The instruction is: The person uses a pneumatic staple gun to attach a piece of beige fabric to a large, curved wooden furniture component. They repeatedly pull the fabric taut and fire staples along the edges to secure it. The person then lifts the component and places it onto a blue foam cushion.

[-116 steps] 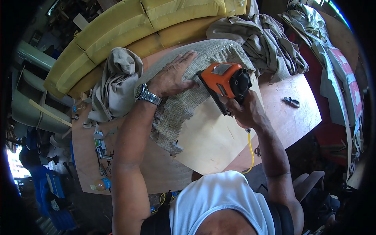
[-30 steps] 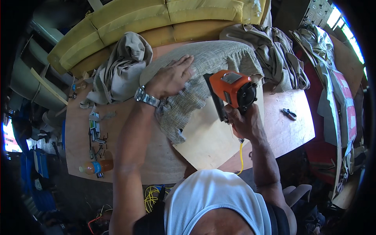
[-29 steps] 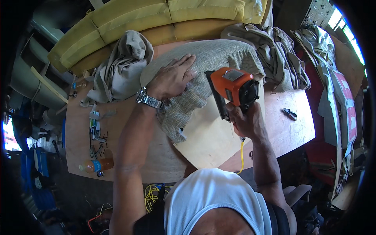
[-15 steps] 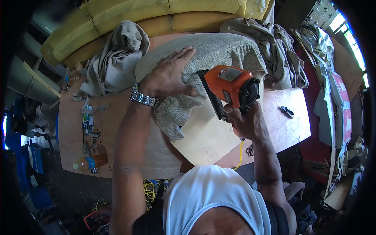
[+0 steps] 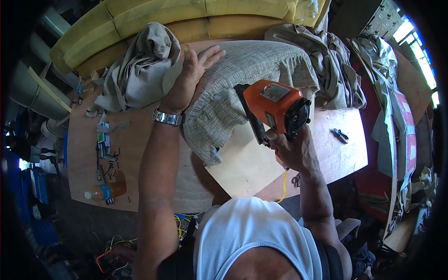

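In front of me a cushion-like piece covered in grey woven fabric [image 5: 252, 60] rests on the table, its cloth edge folded loosely over a pale plywood board [image 5: 247, 161]. My left hand [image 5: 193, 72] lies against the left side of the covered piece, fingers stretched out and nothing in it; a metal watch [image 5: 167, 117] is on that wrist. With my right hand [image 5: 298, 148] I grip an orange and black air stapler [image 5: 273, 105]. Its black nose is over the fabric's edge; whether it touches is hard to tell. A yellow hose [image 5: 284, 186] runs down from its handle.
Bunched grey cloth [image 5: 144, 70] and more cloth [image 5: 326, 65] flank the piece. Beyond stands a yellow foam seat [image 5: 158, 16]. On the table are a drink bottle [image 5: 106, 191], staple strips [image 5: 106, 151], black-handled pliers [image 5: 340, 135] and scissors [image 5: 296, 179].
My left hand has slid left off the top of the fabric to its side, and its palm has turned. The stapler stays almost where it was in my right hand.
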Demonstrator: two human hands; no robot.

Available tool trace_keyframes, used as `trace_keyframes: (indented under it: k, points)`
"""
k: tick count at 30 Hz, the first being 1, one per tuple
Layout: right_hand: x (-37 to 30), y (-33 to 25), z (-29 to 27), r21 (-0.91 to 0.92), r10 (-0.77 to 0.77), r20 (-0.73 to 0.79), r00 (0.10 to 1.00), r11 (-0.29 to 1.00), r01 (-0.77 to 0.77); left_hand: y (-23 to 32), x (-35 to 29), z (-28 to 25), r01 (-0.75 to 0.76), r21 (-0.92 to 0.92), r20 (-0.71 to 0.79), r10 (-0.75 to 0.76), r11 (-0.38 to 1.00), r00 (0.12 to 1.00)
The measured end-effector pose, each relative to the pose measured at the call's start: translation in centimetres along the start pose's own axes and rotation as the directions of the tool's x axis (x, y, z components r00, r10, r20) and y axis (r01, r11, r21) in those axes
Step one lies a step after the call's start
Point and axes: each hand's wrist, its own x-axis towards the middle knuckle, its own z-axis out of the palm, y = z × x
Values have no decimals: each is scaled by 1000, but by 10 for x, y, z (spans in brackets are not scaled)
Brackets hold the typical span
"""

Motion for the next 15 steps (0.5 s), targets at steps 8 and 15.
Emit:
trace_keyframes:
  k: [8,15]
  points:
    - [2,11,21,6,62,-5,998,998,-62,-5,6,-4,60,170,-17,-58,984,998]
    - [-81,35,10,-282,236,107,966,939,-199,-1,15,10,-90,962,66,99,257,993]
